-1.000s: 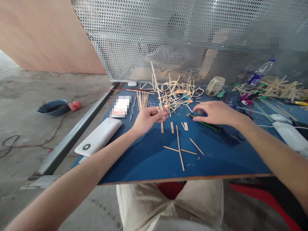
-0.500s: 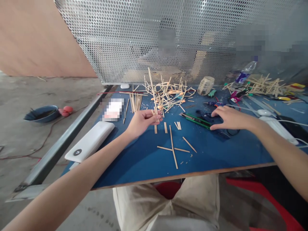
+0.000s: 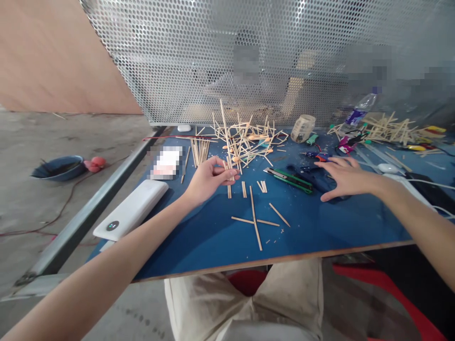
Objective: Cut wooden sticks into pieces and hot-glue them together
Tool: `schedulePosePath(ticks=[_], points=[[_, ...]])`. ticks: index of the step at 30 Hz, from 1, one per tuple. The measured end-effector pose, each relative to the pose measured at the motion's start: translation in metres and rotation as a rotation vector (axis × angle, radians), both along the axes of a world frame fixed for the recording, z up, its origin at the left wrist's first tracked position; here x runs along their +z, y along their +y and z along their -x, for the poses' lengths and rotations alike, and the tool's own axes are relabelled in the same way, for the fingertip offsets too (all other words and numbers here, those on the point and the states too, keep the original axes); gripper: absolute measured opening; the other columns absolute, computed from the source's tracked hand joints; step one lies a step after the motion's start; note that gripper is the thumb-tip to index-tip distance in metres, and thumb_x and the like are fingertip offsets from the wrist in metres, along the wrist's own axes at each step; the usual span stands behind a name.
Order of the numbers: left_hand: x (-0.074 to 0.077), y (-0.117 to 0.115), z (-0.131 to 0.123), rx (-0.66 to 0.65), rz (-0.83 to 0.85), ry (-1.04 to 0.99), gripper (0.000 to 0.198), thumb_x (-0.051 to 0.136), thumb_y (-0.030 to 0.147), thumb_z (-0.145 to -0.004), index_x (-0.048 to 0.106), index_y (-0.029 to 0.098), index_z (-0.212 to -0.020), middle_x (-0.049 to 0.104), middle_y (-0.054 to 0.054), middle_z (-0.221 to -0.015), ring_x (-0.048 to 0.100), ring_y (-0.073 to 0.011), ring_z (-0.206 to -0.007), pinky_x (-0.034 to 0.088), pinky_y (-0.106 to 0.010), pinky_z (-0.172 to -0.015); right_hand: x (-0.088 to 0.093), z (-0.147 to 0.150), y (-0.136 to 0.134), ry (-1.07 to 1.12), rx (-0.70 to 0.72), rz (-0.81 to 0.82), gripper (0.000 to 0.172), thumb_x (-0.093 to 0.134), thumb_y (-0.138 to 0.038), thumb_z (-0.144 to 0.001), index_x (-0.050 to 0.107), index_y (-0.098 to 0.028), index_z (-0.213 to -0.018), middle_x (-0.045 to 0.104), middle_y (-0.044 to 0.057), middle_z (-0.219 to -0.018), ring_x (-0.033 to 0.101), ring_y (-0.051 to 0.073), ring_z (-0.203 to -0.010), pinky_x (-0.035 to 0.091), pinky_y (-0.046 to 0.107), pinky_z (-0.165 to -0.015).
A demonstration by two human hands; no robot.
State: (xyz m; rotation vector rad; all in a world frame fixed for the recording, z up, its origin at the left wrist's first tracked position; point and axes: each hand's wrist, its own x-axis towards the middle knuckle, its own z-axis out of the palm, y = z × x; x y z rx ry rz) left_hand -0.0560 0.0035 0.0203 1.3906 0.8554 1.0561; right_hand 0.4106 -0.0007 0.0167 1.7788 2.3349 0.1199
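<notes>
My left hand (image 3: pixel 209 181) is closed around several thin wooden sticks (image 3: pixel 223 123), one much longer and pointing up. My right hand (image 3: pixel 346 177) is spread over a blue glue gun (image 3: pixel 314 174), which it partly covers; whether the fingers touch it I cannot tell. Just left of that lies a green utility knife (image 3: pixel 289 180) with its blade end to the left. Nearer the front edge, sticks form a cross (image 3: pixel 253 206), with a loose pointed stick (image 3: pixel 279 214) to its right. Short cut pieces (image 3: pixel 244 189) lie beside my left hand.
Behind my left hand stands a tangle of joined sticks (image 3: pixel 249 137). A white power bank (image 3: pixel 131 208) sits at the left edge. A clear jar (image 3: pixel 303 129), a water bottle (image 3: pixel 360 111) and another stick pile (image 3: pixel 394 128) line the back, before a perforated metal screen (image 3: pixel 177 61).
My right hand has drawn back slightly from the knife's end and moved right and nearer, its fingers spreading wider. My left hand stays put with its sticks.
</notes>
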Motion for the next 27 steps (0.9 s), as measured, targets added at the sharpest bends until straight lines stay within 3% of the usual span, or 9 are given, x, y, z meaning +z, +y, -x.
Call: schedulePosePath(ticks=[5, 8, 11, 13, 17, 19, 21, 27], points=[[-0.002, 0.0, 0.001, -0.023, 0.026, -0.007, 0.042, 0.084, 0.039, -0.074, 0.049, 0.021, -0.089, 0.078, -0.009, -0.098, 0.075, -0.0246, -0.096, 0.063, -0.035, -0.081, 0.001, -0.01, 0.015, -0.002, 0.124, 0.043, 0.115, 0.06, -0.083, -0.063, 0.029, -0.026, -0.158, 0.036, 0.015, -0.16, 0.014, 0.042, -0.151, -0.002, 0.064, -0.117], [-0.001, 0.0, 0.002, -0.02, 0.029, -0.005, 0.041, 0.084, 0.039, -0.075, 0.051, 0.021, -0.092, 0.078, -0.009, -0.099, 0.075, -0.0244, -0.097, 0.063, -0.035, -0.082, 0.005, -0.006, 0.018, 0.022, 0.098, 0.047, 0.108, 0.062, -0.081, -0.062, 0.044, -0.024, -0.151, 0.047, 0.018, -0.152, 0.027, 0.043, -0.147, 0.003, 0.061, -0.118], [0.001, 0.001, 0.002, -0.007, 0.019, -0.002, 0.04, 0.083, 0.04, -0.075, 0.054, 0.021, -0.093, 0.078, -0.009, -0.1, 0.075, -0.0239, -0.096, 0.063, -0.034, -0.082, 0.01, 0.004, 0.013, 0.044, 0.105, 0.089, 0.089, 0.063, -0.078, -0.063, 0.064, -0.022, -0.132, 0.062, 0.019, -0.134, 0.042, 0.044, -0.136, 0.011, 0.057, -0.118], [0.001, 0.001, 0.002, -0.006, 0.014, -0.009, 0.04, 0.084, 0.04, -0.075, 0.053, 0.021, -0.094, 0.078, -0.008, -0.099, 0.075, -0.0242, -0.097, 0.063, -0.033, -0.082, 0.014, 0.012, 0.005, 0.026, 0.094, 0.082, 0.078, 0.062, -0.075, -0.065, 0.07, -0.021, -0.121, 0.067, 0.019, -0.124, 0.048, 0.045, -0.129, 0.017, 0.056, -0.116], [0.002, 0.0, 0.002, -0.02, 0.0, -0.026, 0.043, 0.083, 0.039, -0.076, 0.05, 0.022, -0.096, 0.078, -0.007, -0.096, 0.075, -0.0243, -0.098, 0.063, -0.032, -0.08, 0.027, 0.021, -0.012, -0.087, -0.04, 0.027, 0.068, 0.058, -0.066, -0.072, 0.069, -0.017, -0.118, 0.07, 0.02, -0.115, 0.058, 0.042, -0.113, 0.031, 0.056, -0.103], [0.002, 0.0, 0.002, -0.024, -0.01, -0.019, 0.043, 0.082, 0.039, -0.077, 0.048, 0.022, -0.097, 0.078, -0.006, -0.094, 0.075, -0.0237, -0.096, 0.064, -0.031, -0.079, 0.038, 0.021, -0.017, -0.099, -0.119, 0.042, 0.069, 0.056, -0.061, -0.077, 0.065, -0.012, -0.124, 0.068, 0.022, -0.118, 0.062, 0.039, -0.104, 0.041, 0.047, -0.087], [0.003, 0.0, 0.002, -0.025, -0.02, -0.012, 0.043, 0.082, 0.039, -0.078, 0.047, 0.022, -0.098, 0.078, -0.006, -0.094, 0.075, -0.0234, -0.095, 0.064, -0.03, -0.078, 0.05, 0.019, -0.018, -0.119, -0.207, 0.029, 0.073, 0.057, -0.058, -0.078, 0.06, -0.008, -0.13, 0.069, 0.025, -0.115, 0.063, 0.037, -0.096, 0.041, 0.041, -0.073], [0.004, -0.001, 0.001, -0.016, -0.037, -0.012, 0.044, 0.082, 0.039, -0.077, 0.047, 0.023, -0.1, 0.078, -0.005, -0.093, 0.075, -0.0239, -0.096, 0.064, -0.032, -0.079, 0.073, 0.027, -0.017, -0.229, -0.312, -0.298, 0.071, 0.05, -0.065, -0.086, 0.057, -0.012, -0.133, 0.071, 0.022, -0.094, 0.062, 0.033, -0.09, 0.033, 0.041, -0.078]])
